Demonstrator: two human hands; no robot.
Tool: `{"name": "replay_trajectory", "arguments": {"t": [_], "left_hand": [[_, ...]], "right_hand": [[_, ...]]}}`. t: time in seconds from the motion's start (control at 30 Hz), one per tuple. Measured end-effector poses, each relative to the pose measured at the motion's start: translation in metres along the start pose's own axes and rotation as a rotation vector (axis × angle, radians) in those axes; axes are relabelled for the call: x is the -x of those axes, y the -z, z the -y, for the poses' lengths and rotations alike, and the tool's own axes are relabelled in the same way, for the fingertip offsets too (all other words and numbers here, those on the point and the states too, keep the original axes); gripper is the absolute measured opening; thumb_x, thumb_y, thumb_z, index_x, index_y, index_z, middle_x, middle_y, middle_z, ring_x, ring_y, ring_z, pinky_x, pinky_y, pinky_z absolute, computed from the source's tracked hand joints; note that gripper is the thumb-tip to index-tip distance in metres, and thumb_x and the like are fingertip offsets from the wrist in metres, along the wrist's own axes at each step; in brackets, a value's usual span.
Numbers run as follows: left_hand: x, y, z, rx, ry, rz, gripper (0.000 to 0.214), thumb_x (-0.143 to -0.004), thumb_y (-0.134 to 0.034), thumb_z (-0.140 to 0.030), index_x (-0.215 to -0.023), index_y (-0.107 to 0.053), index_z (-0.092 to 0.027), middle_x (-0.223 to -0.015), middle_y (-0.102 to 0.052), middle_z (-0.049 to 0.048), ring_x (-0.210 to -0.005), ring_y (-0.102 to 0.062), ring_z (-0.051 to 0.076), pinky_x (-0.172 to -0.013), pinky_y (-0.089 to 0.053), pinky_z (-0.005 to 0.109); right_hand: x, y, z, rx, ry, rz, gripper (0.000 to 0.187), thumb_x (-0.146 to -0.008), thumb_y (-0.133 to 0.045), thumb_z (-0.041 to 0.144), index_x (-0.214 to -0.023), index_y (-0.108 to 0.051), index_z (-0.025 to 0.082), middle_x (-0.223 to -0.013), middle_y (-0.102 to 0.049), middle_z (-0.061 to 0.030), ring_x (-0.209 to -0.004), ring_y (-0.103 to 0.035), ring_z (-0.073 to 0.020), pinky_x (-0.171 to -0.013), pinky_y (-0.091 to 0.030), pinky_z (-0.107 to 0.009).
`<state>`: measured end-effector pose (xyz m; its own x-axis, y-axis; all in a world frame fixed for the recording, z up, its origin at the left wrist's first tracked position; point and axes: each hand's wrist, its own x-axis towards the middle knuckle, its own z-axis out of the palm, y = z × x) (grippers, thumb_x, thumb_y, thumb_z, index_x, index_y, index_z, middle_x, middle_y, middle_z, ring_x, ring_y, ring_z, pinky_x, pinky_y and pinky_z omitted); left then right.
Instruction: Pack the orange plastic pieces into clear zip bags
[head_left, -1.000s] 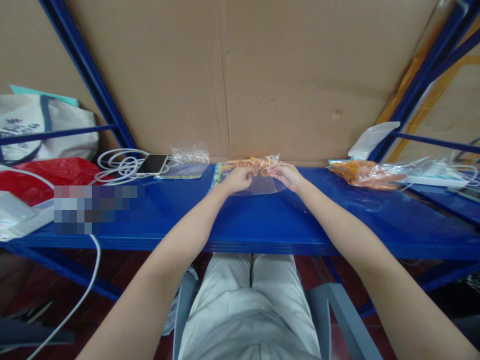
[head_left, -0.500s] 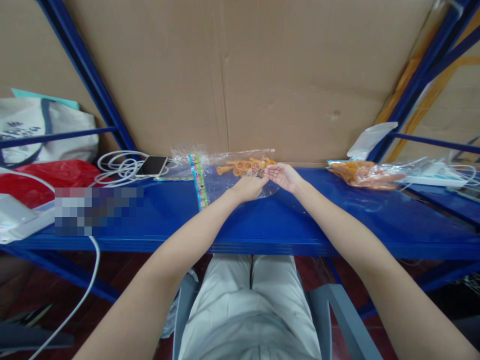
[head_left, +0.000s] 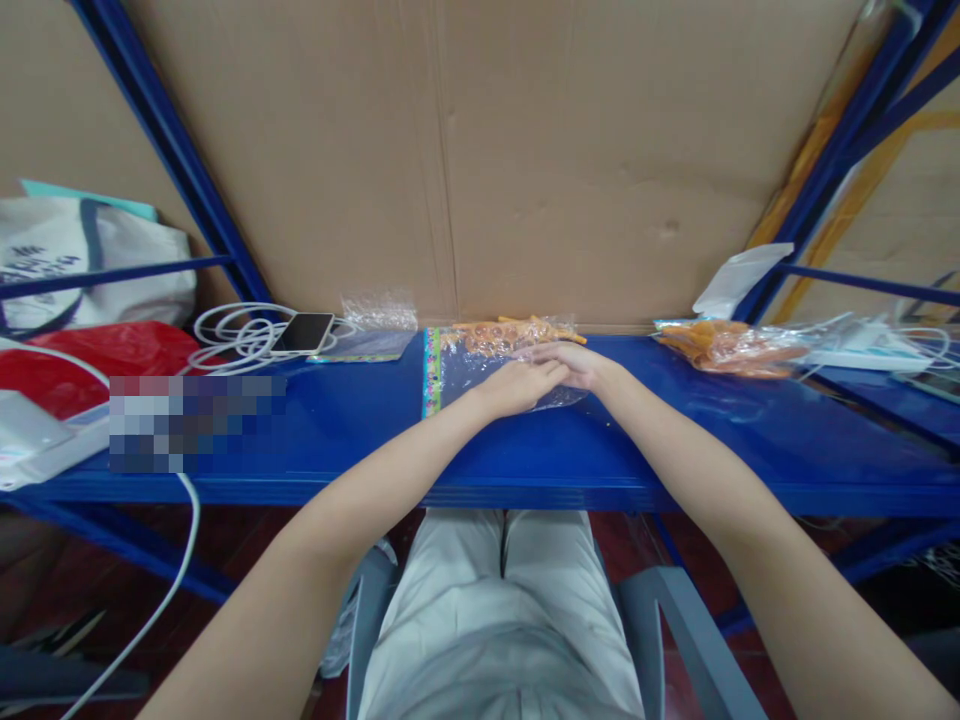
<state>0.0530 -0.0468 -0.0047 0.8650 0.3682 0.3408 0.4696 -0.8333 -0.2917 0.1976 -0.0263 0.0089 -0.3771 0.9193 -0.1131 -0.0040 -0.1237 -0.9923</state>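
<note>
A clear plastic bag with a bright patterned strip along its left end lies on the blue shelf. Orange horn-shaped plastic pieces sit at its far side; whether all are inside it I cannot tell. My left hand is closed over the bag's near right edge. Meeting it from the right, my right hand lies with fingers stretched over the bag, just in front of the orange pieces. The left fingertips overlap the right hand and hide part of it.
At the right lies another bag of orange pieces, beside a white power strip. To the left are a phone, coiled white cable, a flat clear packet and a red bag. Cardboard stands behind the shelf.
The bag and its patterned strip have shifted right and straightened, uncovering the flat packet. Both hands have come together, the left moving right and the right lying flatter.
</note>
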Motion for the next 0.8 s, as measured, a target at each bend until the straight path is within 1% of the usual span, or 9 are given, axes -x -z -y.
{"name": "replay_trajectory", "arguments": {"t": [0.07, 0.13, 0.23, 0.33, 0.43, 0.53, 0.6, 0.7, 0.8], "left_hand": [[-0.001, 0.0, -0.003, -0.003, -0.03, -0.004, 0.036, -0.09, -0.039, -0.003, -0.119, -0.057, -0.015, -0.122, -0.067, 0.0117, -0.116, -0.063, 0.022, -0.093, -0.052, 0.036], [-0.001, 0.002, -0.005, -0.013, -0.032, 0.006, 0.034, -0.092, -0.04, -0.004, -0.119, -0.057, -0.015, -0.122, -0.068, 0.0124, -0.115, -0.064, 0.023, -0.092, -0.052, 0.036], [0.001, 0.008, -0.006, -0.021, -0.003, 0.03, 0.032, -0.093, -0.041, -0.009, -0.121, -0.057, -0.014, -0.122, -0.068, 0.0142, -0.11, -0.066, 0.025, -0.086, -0.054, 0.036], [0.004, 0.014, -0.005, -0.041, 0.049, 0.035, 0.032, -0.091, -0.043, -0.012, -0.121, -0.057, -0.013, -0.122, -0.068, 0.0157, -0.105, -0.068, 0.027, -0.081, -0.054, 0.036], [0.005, 0.018, -0.003, -0.053, 0.091, 0.003, 0.036, -0.087, -0.046, -0.012, -0.121, -0.057, -0.013, -0.119, -0.069, 0.0152, -0.105, -0.068, 0.027, -0.082, -0.054, 0.037], [0.005, 0.018, -0.001, -0.053, 0.11, -0.017, 0.039, -0.085, -0.045, -0.011, -0.122, -0.056, -0.012, -0.114, -0.071, 0.0152, -0.104, -0.068, 0.026, -0.083, -0.054, 0.036], [0.004, 0.016, 0.001, -0.07, 0.11, -0.033, 0.038, -0.084, -0.043, -0.01, -0.12, -0.057, -0.011, -0.114, -0.071, 0.0159, -0.105, -0.068, 0.026, -0.085, -0.053, 0.037], [0.003, 0.016, 0.002, -0.097, 0.112, -0.054, 0.038, -0.084, -0.043, -0.01, -0.118, -0.059, -0.011, -0.112, -0.072, 0.0155, -0.106, -0.067, 0.027, -0.089, -0.052, 0.04], [0.003, 0.021, 0.0, -0.093, 0.178, -0.078, 0.043, -0.083, -0.044, -0.01, -0.124, -0.057, -0.012, -0.111, -0.073, 0.0144, -0.104, -0.068, 0.026, -0.089, -0.052, 0.04]], "right_hand": [[-0.003, 0.004, -0.005, 0.02, 0.016, 0.064, 0.044, -0.085, -0.049, 0.0, -0.122, -0.066, 0.016, -0.106, -0.075, -0.0081, -0.091, -0.07, -0.0132, -0.088, -0.054, -0.023], [-0.008, 0.007, -0.01, 0.03, 0.039, 0.112, 0.046, -0.086, -0.054, 0.006, -0.128, -0.063, 0.02, -0.115, -0.072, -0.0088, -0.098, -0.07, -0.0144, -0.091, -0.054, -0.026], [-0.017, 0.009, -0.019, 0.015, 0.056, 0.133, 0.046, -0.089, -0.055, 0.015, -0.134, -0.058, 0.025, -0.122, -0.07, -0.0084, -0.099, -0.069, -0.0157, -0.09, -0.055, -0.03], [-0.022, 0.008, -0.022, -0.042, 0.041, 0.122, 0.039, -0.095, -0.049, 0.022, -0.133, -0.057, 0.024, -0.119, -0.071, -0.0077, -0.094, -0.07, -0.0158, -0.083, -0.058, -0.03], [-0.018, 0.005, -0.019, -0.08, 0.015, 0.138, 0.032, -0.1, -0.043, 0.031, -0.125, -0.061, 0.021, -0.112, -0.073, -0.0082, -0.09, -0.07, -0.0163, -0.078, -0.058, -0.029], [-0.012, 0.003, -0.013, -0.114, -0.003, 0.196, 0.038, -0.103, -0.036, 0.039, -0.12, -0.062, 0.018, -0.106, -0.074, -0.0089, -0.09, -0.07, -0.0178, -0.077, -0.058, -0.031], [-0.01, 0.001, -0.011, -0.147, 0.006, 0.212, 0.042, -0.103, -0.031, 0.042, -0.118, -0.062, 0.018, -0.103, -0.074, -0.009, -0.089, -0.07, -0.0185, -0.077, -0.058, -0.031], [-0.011, 0.001, -0.01, -0.183, 0.026, 0.237, 0.046, -0.104, -0.024, 0.043, -0.117, -0.061, 0.019, -0.102, -0.073, -0.0088, -0.089, -0.069, -0.0187, -0.076, -0.058, -0.032], [-0.014, 0.001, -0.011, -0.206, 0.043, 0.286, 0.047, -0.103, -0.02, 0.042, -0.117, -0.059, 0.021, -0.103, -0.073, -0.0071, -0.089, -0.069, -0.019, -0.077, -0.058, -0.035]]}}
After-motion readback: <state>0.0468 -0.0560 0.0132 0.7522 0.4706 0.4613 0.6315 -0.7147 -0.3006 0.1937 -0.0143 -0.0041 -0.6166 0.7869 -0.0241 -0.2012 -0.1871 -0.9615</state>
